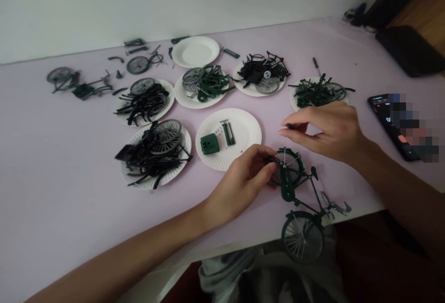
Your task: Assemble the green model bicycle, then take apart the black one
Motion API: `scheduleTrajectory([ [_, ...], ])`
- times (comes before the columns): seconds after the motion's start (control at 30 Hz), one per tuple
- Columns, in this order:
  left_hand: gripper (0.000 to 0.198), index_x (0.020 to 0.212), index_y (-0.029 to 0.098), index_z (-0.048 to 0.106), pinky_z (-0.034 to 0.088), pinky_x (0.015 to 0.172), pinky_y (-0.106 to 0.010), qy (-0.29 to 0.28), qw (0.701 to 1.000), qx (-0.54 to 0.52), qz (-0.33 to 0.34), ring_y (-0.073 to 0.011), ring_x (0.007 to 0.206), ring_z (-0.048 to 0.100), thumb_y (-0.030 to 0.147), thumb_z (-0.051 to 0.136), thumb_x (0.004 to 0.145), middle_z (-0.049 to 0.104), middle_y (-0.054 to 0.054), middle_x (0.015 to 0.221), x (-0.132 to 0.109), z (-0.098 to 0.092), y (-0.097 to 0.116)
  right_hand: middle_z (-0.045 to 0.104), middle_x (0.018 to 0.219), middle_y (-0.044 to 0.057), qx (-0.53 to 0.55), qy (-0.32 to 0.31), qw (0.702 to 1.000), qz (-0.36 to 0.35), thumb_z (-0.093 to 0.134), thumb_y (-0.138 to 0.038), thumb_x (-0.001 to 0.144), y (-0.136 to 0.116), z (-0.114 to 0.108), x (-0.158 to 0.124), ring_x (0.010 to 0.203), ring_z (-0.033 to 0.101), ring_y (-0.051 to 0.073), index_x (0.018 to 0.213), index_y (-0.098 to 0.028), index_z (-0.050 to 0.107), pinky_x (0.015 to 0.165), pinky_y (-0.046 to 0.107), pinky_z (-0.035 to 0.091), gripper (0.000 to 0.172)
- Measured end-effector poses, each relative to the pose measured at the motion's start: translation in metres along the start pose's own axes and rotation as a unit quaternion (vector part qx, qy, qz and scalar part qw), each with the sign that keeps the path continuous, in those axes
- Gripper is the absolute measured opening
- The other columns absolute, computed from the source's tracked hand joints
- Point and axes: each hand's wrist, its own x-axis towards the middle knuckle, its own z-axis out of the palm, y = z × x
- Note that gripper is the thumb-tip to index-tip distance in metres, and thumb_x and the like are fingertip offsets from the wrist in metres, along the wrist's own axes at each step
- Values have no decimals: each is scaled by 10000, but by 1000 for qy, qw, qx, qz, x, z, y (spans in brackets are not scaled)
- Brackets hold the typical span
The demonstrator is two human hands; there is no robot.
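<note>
My left hand (252,173) pinches the rear wheel of a dark green model bicycle (287,185). The bicycle lies toward me, its front wheel hanging past the table edge and its silver handlebar to the right. Above the rear wheel, my right hand (323,129) holds a small dark part (289,126) between thumb and forefinger, apart from the bicycle. What kind of part it is I cannot make out. Beyond my left hand, a white paper plate (248,129) carries a green square piece (210,144) and a green stand-like piece (228,133).
Several paper plates hold heaps of bicycle parts, such as the near-left pile (153,154) and the right pile (320,92). Loose parts and a partly built bicycle (83,91) lie at the back left. A screwdriver (316,64) and a phone (387,120) are on the right.
</note>
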Motion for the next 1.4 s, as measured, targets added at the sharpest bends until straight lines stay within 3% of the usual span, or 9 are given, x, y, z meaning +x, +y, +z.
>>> scheduleTrajectory([
  [0.2,156,1038,141,567,582,726,-216,13,1000,28,-1,-100,805,631,207,667,938,616,-17,962,5,0,8,746,716,-38,13,1,1000,-21,667,-272,996,1,5,0,553,655,84,926,-172,680,550,213,454,123],
  [0.43,286,1008,138,678,571,792,-218,21,998,-49,-42,-119,890,666,188,867,798,689,-32,981,-9,0,20,692,662,-26,34,17,999,7,661,-293,999,9,2,0,532,596,74,907,-141,698,540,201,422,182],
  [0.53,269,1011,181,730,592,765,-200,42,997,-55,25,-124,893,691,197,887,792,715,-26,979,-20,0,43,690,664,-20,42,17,999,16,650,-327,1006,11,0,-1,527,584,81,918,-143,709,537,214,409,213],
  [0.63,246,1016,217,766,622,760,-196,49,987,2,156,-133,897,711,168,878,803,734,-23,978,-27,0,70,698,677,-6,42,1,999,16,618,-362,1024,13,-1,-2,546,604,97,955,-141,724,551,227,408,254],
  [0.8,384,1153,185,735,656,929,-297,15,897,183,401,-185,1033,717,-4,797,824,740,-67,1053,-28,1,74,697,675,-6,44,7,998,36,640,-329,1009,19,-3,-3,546,607,100,949,-135,726,556,226,414,221],
  [0.93,274,1190,137,653,549,1161,-485,-104,812,372,437,-187,1099,706,-6,605,962,705,-128,1138,-26,-3,42,685,665,-24,58,17,996,67,674,-326,983,20,0,-4,539,576,92,921,-164,717,564,219,422,179],
  [1.13,146,1067,57,615,591,1108,-463,-96,637,557,524,-245,1103,714,46,477,1024,716,-163,1046,-12,-10,10,743,723,-8,41,0,999,25,644,-298,1000,20,11,-7,547,599,90,917,-166,706,564,223,407,167],
  [1.23,211,1091,53,618,571,1133,-463,-91,621,607,487,-227,1090,716,36,415,1036,719,-152,1057,-6,-14,8,749,718,-2,21,4,1000,11,649,-271,996,21,14,-8,540,615,97,906,-154,704,551,229,405,158],
  [1.4,207,1193,78,610,527,1169,-482,-87,662,613,423,-228,1185,666,48,490,1026,715,-146,1191,-21,-23,23,759,723,-2,16,8,1000,11,663,-253,987,22,14,-7,545,629,96,910,-153,710,554,226,414,134],
])
